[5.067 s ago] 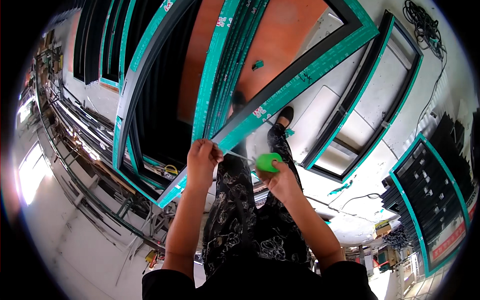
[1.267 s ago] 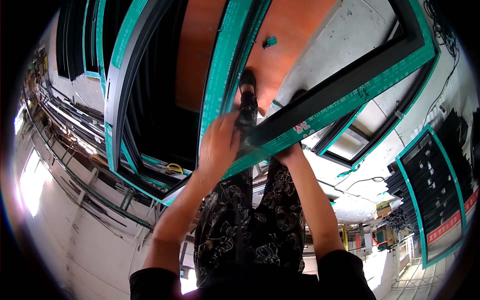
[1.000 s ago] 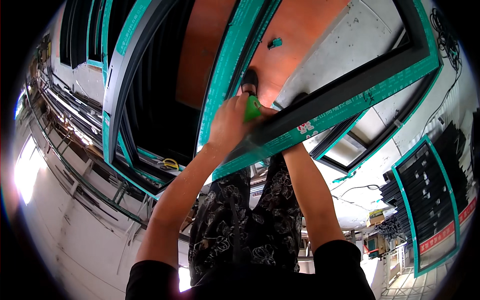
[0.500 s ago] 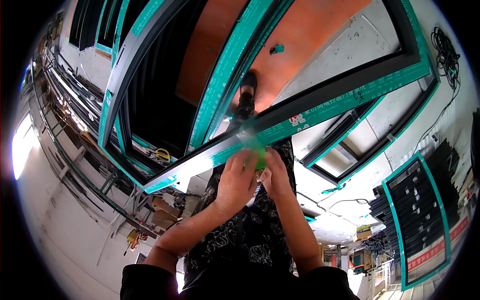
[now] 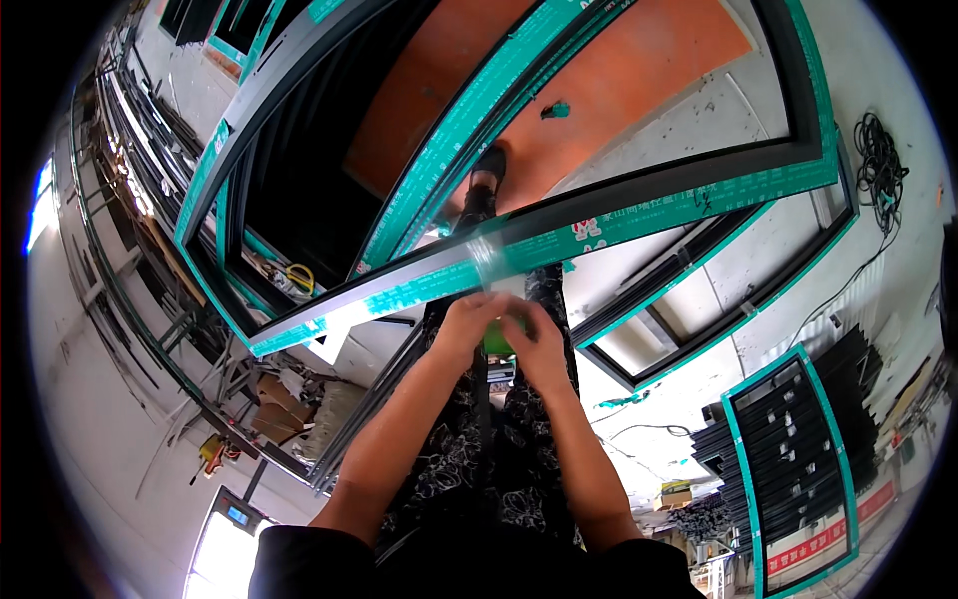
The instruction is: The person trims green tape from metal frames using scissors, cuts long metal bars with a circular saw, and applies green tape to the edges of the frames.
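Note:
A black window frame point(image 5: 639, 190), edged with green-printed protective film, spans the space before me. Clear tape point(image 5: 487, 258) wraps its near bar, and a strip of it runs down toward my fingers. My left hand point(image 5: 465, 325) is closed, its fingertips pinched at the lower end of that strip. Beside it, my right hand point(image 5: 537, 345) curls around a green tape roll point(image 5: 496, 339), partly hidden by the fingers. Both hands are just below the bar, close together.
Another film-edged frame point(image 5: 659, 334) lies to the right. Farther right stand a small frame point(image 5: 733, 419) before stacked black profiles and a coiled black cable point(image 5: 878, 165). Long profiles point(image 5: 125, 130) rest on a rack at left. Orange sheeting point(image 5: 599, 95) covers floor beyond my foot.
Both hands have drawn down from the bar toward me with the green tape roll. The clear tape on the bar now shows more plainly. The view has shifted slightly.

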{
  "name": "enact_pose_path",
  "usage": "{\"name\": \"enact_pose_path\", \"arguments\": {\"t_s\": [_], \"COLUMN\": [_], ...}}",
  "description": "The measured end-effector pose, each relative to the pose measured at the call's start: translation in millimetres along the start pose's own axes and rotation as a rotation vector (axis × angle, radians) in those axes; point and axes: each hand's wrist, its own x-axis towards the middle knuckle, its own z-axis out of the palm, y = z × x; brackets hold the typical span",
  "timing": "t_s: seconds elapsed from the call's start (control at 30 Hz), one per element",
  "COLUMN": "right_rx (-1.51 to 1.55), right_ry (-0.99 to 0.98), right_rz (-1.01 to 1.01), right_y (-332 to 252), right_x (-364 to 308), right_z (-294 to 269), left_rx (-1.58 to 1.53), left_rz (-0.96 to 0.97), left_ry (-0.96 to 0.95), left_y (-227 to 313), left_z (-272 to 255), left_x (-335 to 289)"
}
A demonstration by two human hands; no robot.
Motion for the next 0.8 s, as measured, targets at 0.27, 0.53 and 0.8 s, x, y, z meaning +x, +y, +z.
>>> {"name": "enact_pose_path", "arguments": {"t_s": [0.27, 0.53, 0.8], "right_rx": [-0.376, 0.073, 0.110], "right_ry": [-0.020, -0.442, -0.097], "right_rz": [-0.144, -0.105, 0.103], "right_y": [-47.8, -139.4, -113.4], "right_x": [-31.2, -92.0, -64.3], "right_z": [-13.3, -29.8, -70.6], "left_rx": [-0.092, -0.479, -1.067], "left_rz": [-0.052, -0.026, -0.154], "left_ry": [0.148, 0.022, -0.143], "left_y": [-24.0, -33.6, -46.2], "left_z": [4.3, -2.5, -26.5], "left_x": [44.6, 49.2, 65.4]}}
